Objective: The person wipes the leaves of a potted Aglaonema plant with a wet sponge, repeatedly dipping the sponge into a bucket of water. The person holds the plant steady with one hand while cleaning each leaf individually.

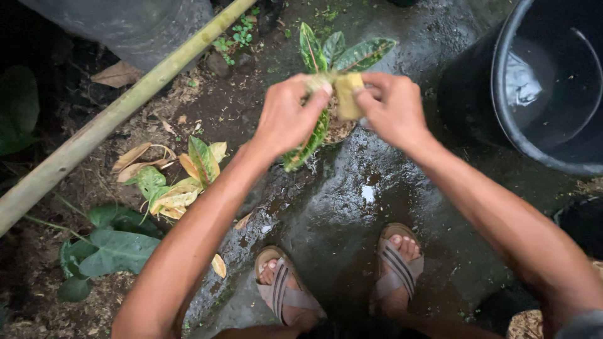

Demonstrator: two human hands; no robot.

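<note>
At the far left a bamboo pole (119, 113) slants across dark soil, with a broad green leaf plant (107, 251) below it and a small yellow-green croton seedling (188, 179) just to its right. Above the pole sits a clear plastic sheet (138, 25).

The left hand (286, 116) has its grip pinched tight at the top of a croton cutting (333, 56), thumb and fingers closed on the stem where the mottled leaves fan upward. Touching it, the right hand (392, 107) is closed on a small pale-yellow rectangular block (348, 94), held against the same stem; what the block is made of cannot be told. 1 long leaf hangs beneath the hands.

Below, 2 feet in striped sandals (396, 267) stand on wet concrete floor (352, 207). At the far right stands a black bucket (502, 94) holding water.
</note>
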